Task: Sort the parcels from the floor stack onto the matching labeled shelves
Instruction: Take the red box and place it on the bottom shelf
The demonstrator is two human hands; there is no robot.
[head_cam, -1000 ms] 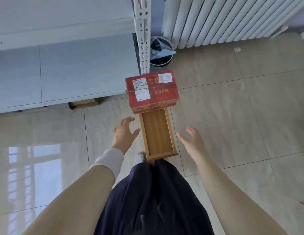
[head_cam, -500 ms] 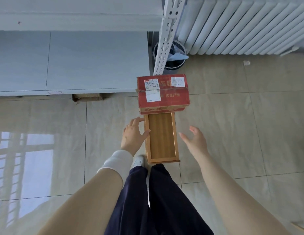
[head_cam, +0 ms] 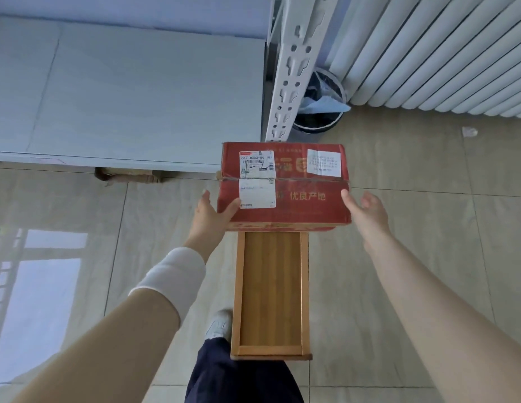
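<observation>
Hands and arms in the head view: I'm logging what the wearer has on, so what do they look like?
Both the left hand and the right hand are bare, with no gloves, rings or watch showing. A white fabric cuff wraps the left forearm near the wrist. The right forearm has no sleeve.

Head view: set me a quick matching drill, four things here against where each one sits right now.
1 red cardboard parcel
2 long wooden tray
3 round black waste bin
4 white perforated steel shelf post

A partly under the parcel, jutting toward the person
B between the left hand and right hand
C on the floor beside the white ribbed radiator
D upright at the parcel's far edge

Pairs: 1-B, 2-A, 3-C, 4-D
</observation>
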